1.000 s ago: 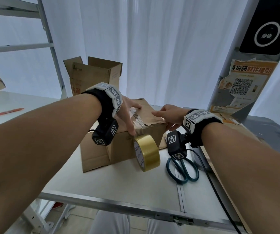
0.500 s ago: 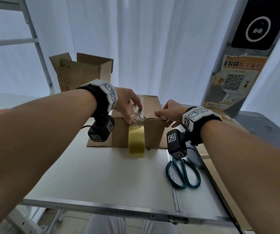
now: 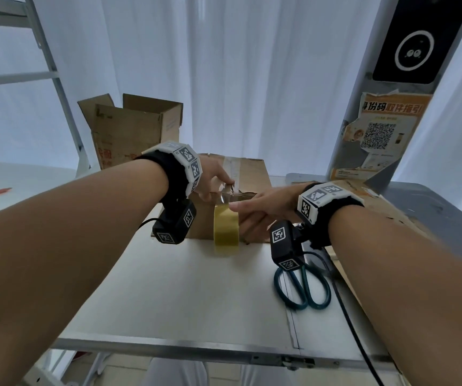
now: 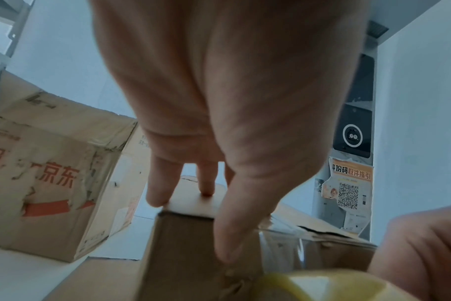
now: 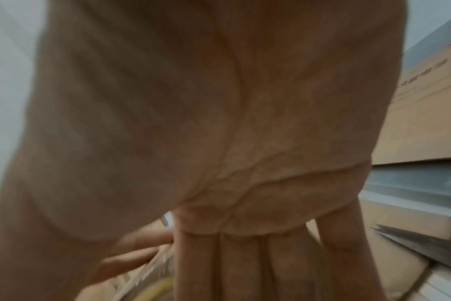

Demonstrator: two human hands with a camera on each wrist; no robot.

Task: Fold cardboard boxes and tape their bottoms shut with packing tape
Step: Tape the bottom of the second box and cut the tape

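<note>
A brown cardboard box (image 3: 252, 174) lies on the white table (image 3: 196, 302) with old tape along its top. My left hand (image 3: 216, 182) lies over the box's near top edge, fingers on top and thumb on the front (image 4: 234, 234), pinching the clear tape end (image 3: 224, 196) there. The yellow tape roll (image 3: 225, 229) stands on edge against the box's front. My right hand (image 3: 252, 214) reaches from the right, its straight fingers (image 5: 245, 264) against the roll's right side and the thumb near its top. The roll is blurred in both wrist views.
Teal-handled scissors (image 3: 302, 288) lie to the right of the roll, under my right wrist. An open printed box (image 3: 132, 126) stands at the back left. Flat cardboard (image 3: 377, 201) lies on the right. A grey post with a poster (image 3: 383, 135) stands behind it.
The box was turned square to me. My right hand has left the box's top edge and come down to the tape roll. My left hand stays at the tape end.
</note>
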